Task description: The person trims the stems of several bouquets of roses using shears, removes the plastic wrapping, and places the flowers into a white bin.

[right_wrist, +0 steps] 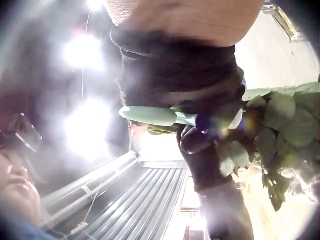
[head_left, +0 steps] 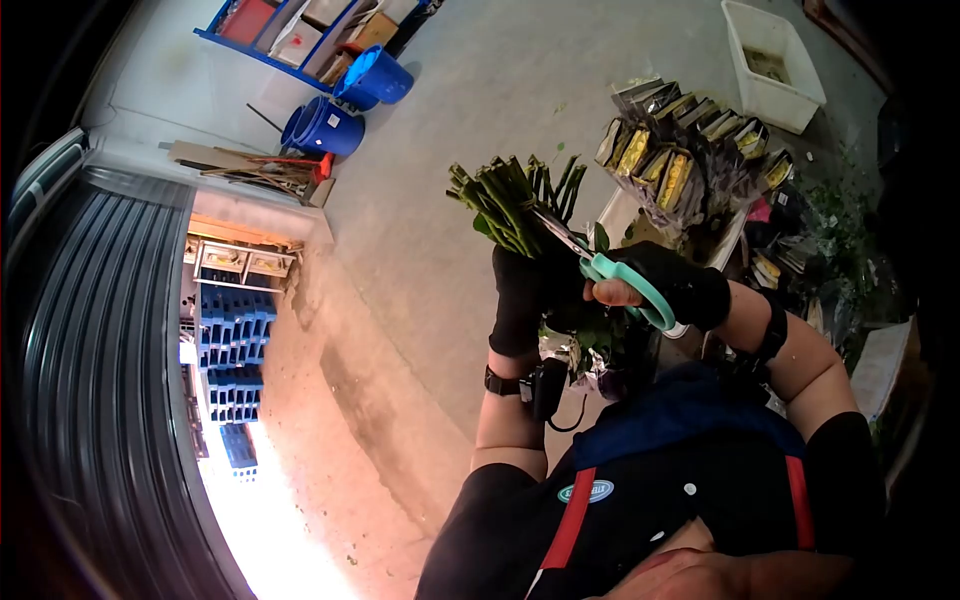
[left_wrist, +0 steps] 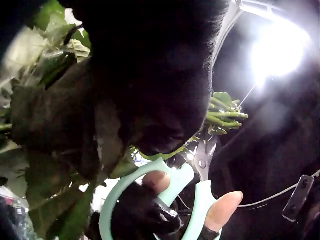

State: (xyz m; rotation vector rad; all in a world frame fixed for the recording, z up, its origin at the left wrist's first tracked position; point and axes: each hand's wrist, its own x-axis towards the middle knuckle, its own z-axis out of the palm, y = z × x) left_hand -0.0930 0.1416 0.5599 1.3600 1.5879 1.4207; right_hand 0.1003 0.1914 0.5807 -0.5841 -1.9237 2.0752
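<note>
A thick bunch of cut green stems (head_left: 508,205) stands with its ends pointing away from the body in the head view. My left hand (head_left: 522,290), in a black glove, grips the bunch below those ends. In my right hand (head_left: 680,282), also gloved with bare fingertips showing, are scissors with mint-green handles (head_left: 640,285). Their metal blades (left_wrist: 204,157) lie right at the stems, just beyond the left hand. Large green leaves (left_wrist: 55,170) hang on the other side of the left hand in the left wrist view. The flower heads are mostly hidden beneath the hands.
Wrapped bundles (head_left: 660,175) with yellow and dark paper crowd the right, near a white plastic tub (head_left: 765,70). Loose greenery (head_left: 840,225) lies farther right. Blue buckets (head_left: 335,128) stand by the wall, and a ribbed shutter (head_left: 100,350) borders the bright doorway.
</note>
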